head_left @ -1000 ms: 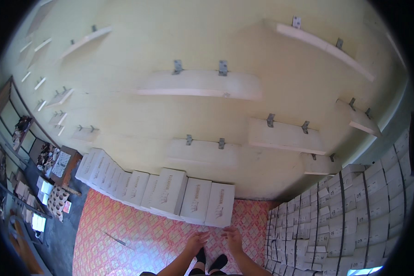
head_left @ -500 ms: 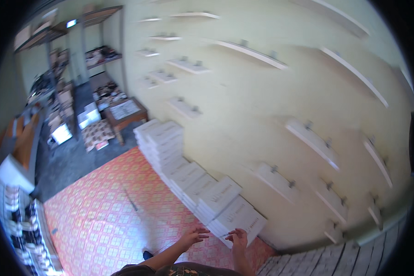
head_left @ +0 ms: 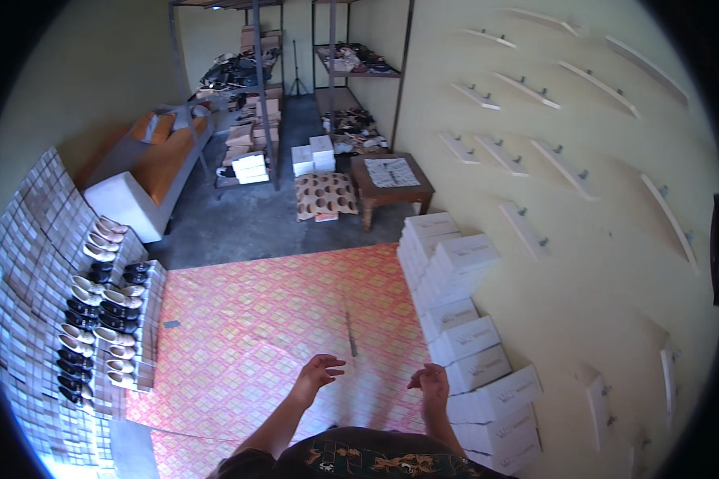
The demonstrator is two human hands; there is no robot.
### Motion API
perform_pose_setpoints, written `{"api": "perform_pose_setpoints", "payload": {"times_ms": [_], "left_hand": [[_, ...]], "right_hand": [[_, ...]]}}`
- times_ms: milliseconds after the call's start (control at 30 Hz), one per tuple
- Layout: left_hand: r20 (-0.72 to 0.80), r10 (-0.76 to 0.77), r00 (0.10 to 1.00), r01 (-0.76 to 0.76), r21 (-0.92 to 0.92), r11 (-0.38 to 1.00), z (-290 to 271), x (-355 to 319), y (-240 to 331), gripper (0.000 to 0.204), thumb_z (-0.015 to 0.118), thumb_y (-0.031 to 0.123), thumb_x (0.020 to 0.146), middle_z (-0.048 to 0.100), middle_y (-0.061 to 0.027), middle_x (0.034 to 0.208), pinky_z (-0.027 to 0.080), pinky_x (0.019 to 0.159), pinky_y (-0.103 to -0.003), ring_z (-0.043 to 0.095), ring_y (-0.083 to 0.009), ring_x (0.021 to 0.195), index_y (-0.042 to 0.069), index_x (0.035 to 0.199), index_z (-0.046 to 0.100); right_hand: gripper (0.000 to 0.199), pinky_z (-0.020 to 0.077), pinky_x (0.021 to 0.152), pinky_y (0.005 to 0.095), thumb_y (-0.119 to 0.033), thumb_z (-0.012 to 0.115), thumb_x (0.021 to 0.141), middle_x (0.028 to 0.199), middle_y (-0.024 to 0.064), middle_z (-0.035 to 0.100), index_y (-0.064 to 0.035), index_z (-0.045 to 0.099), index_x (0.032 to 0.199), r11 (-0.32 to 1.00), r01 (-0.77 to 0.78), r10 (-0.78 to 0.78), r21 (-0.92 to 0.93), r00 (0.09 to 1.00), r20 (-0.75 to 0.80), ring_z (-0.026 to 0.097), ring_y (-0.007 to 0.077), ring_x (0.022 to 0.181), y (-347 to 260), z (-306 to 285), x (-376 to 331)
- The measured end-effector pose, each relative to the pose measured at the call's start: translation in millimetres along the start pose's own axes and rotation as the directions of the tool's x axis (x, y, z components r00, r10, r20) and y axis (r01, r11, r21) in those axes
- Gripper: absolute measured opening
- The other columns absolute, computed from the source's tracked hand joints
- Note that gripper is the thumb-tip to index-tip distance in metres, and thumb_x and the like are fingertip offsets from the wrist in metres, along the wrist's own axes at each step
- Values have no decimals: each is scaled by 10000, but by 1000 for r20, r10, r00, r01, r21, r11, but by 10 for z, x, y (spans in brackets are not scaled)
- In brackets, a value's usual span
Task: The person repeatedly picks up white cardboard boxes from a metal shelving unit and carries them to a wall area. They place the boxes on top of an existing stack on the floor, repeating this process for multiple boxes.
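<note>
My left hand [head_left: 318, 377] is held out over the pink patterned floor covering [head_left: 280, 319], its fingers loosely bent and apart, with nothing in it. My right hand [head_left: 431, 382] hovers to its right with fingers curved and spread, holding nothing either. Nearest to that right hand are stacked white boxes [head_left: 481, 375], a row of piles along the right wall. There is a gap between the hand and the boxes, as far as one view can tell. A taller pile of white boxes [head_left: 465, 254] stands at the row's far end.
Several pairs of shoes [head_left: 104, 315] line a low stepped stand at left. Beyond the covering are an orange sofa [head_left: 164, 160], a wooden table [head_left: 393, 199], a spotted cushion [head_left: 326, 197] and loaded metal racks [head_left: 262, 88]. White shelves [head_left: 563, 169] jut from the right wall.
The view has swung left, so the shoe stand and sofa now show fully. My hands have moved from in front of the box row to over the floor covering, farther apart, both holding nothing.
</note>
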State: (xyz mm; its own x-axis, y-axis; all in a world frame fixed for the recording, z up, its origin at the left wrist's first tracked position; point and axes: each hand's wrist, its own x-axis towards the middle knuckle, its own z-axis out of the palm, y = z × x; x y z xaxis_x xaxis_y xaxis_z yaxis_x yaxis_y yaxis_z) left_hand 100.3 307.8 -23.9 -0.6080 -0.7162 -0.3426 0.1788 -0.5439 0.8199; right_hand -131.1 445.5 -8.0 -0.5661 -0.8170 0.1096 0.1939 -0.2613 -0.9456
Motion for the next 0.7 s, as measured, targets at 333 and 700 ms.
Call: {"api": "perform_pose_setpoints", "payload": {"times_ms": [333, 700], "left_hand": [[107, 129, 986, -138, 76, 988, -237, 1273, 799, 370, 435, 59, 775, 522, -149, 1156, 380, 880, -336, 520, -249, 1036, 38, 1144, 429], [-191, 178, 965, -192, -59, 980, -505, 3048, 2169, 351, 469, 65, 758, 541, -171, 1099, 416, 836, -345, 548, -272, 976, 46, 1108, 452]], "right_hand": [[192, 482, 596, 280, -66, 476, 861, 768, 85, 555, -19, 469, 1048, 999, -32, 31, -41, 999, -20, 538, 145, 648, 607, 324, 1907], [193, 477, 626, 280, -64, 462, 863, 802, 85, 566, -33, 481, 1052, 988, -142, 153, -60, 956, 252, 546, 145, 677, 773, 1129, 4662]]}}
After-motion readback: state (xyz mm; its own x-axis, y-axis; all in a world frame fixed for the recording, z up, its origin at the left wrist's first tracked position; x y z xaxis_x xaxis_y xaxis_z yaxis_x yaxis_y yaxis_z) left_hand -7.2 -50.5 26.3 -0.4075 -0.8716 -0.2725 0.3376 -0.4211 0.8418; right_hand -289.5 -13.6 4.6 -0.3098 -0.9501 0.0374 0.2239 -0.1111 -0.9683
